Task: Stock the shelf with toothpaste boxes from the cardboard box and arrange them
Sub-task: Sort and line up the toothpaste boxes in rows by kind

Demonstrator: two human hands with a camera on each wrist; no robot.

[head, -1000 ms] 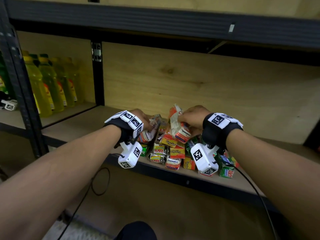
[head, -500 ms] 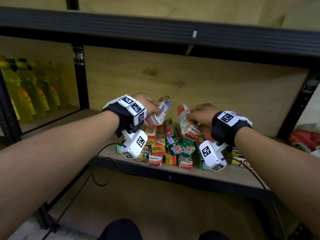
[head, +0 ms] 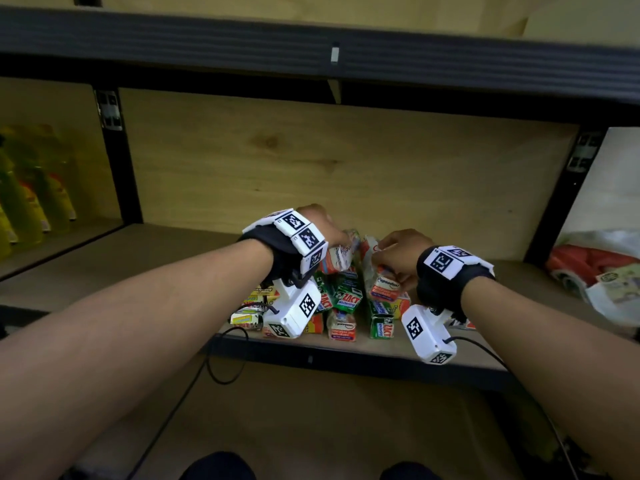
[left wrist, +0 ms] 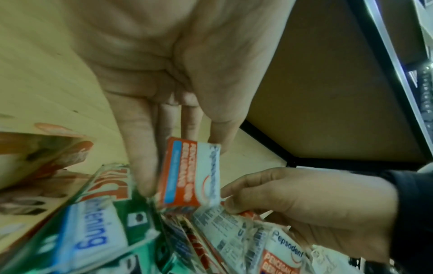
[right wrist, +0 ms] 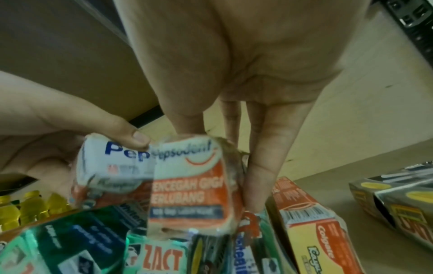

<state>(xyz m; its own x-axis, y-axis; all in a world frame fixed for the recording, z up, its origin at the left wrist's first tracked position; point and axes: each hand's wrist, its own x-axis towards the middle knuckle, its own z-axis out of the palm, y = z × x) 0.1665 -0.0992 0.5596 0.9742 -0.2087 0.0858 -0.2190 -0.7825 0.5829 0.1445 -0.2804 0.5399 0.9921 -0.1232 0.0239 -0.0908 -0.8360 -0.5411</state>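
A jumbled heap of toothpaste boxes (head: 343,299), green Zact, red-white Pepsodent and yellow ones, lies near the front of the wooden shelf (head: 145,258). My left hand (head: 322,230) grips a red-white Pepsodent box (head: 337,258) above the heap; in the left wrist view the box (left wrist: 191,176) sits pinched between my fingers (left wrist: 143,163). My right hand (head: 394,251) holds another Pepsodent box (head: 381,282) close beside it, seen in the right wrist view as a box (right wrist: 189,187) pinched at its sides. The two held boxes almost touch. No cardboard box shows.
Yellow bottles (head: 31,195) stand in the bay to the left, past a black upright (head: 117,157). A dark upper shelf beam (head: 332,46) hangs overhead. A red and white bag (head: 599,268) lies at the right. Bare shelf board spreads to the left of the heap.
My view has swung to the right. Both hands have drawn closer together above the heap, each keeping its Pepsodent box, and the two boxes now nearly meet.
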